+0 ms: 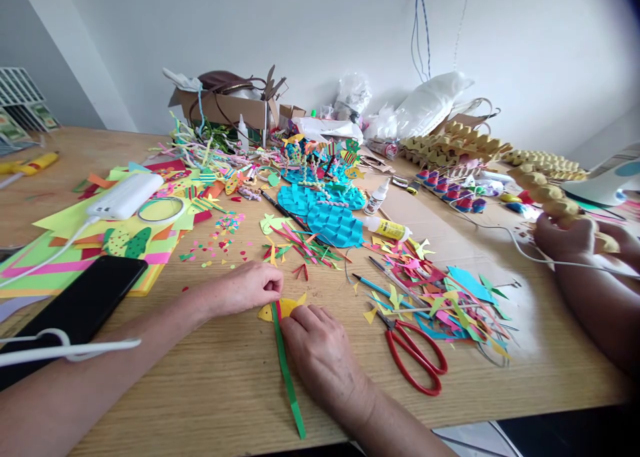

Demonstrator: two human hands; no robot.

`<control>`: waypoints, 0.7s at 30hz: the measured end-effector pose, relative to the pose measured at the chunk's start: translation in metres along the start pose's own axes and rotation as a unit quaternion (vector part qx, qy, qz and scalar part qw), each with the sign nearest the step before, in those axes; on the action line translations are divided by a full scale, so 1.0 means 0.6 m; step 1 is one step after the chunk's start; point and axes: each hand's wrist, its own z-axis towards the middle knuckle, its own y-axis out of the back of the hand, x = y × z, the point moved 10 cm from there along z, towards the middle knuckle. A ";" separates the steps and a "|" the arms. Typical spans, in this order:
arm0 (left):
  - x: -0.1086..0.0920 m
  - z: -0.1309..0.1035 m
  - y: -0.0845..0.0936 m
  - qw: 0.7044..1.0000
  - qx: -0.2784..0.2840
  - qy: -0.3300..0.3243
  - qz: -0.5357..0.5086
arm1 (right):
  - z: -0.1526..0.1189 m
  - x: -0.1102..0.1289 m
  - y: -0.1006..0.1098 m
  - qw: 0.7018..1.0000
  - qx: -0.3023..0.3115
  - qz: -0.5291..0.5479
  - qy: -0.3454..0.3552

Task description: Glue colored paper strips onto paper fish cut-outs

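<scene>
A small yellow paper fish lies on the table in front of me, with a dot for an eye and a red band across its body. Across the fish runs a long green paper strip, its free end trailing toward the near table edge. My left hand is closed, fingertips pinched at the strip's top end just above the fish. Over the tail side, my right hand bends its fingers down and presses the fish against the table; its fingertips are partly hidden. Red-handled scissors lie to the right.
Paper scraps spread beside the scissors. Blue egg-carton pieces, a glue bottle and coloured confetti lie farther back. At left are a black phone and a white power bank. Another person's hands hold egg carton at right.
</scene>
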 end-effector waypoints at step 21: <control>-0.008 -0.003 0.001 1.000 -0.004 -0.015 0.024 | 0.000 0.001 -0.002 1.000 0.003 0.001 -0.002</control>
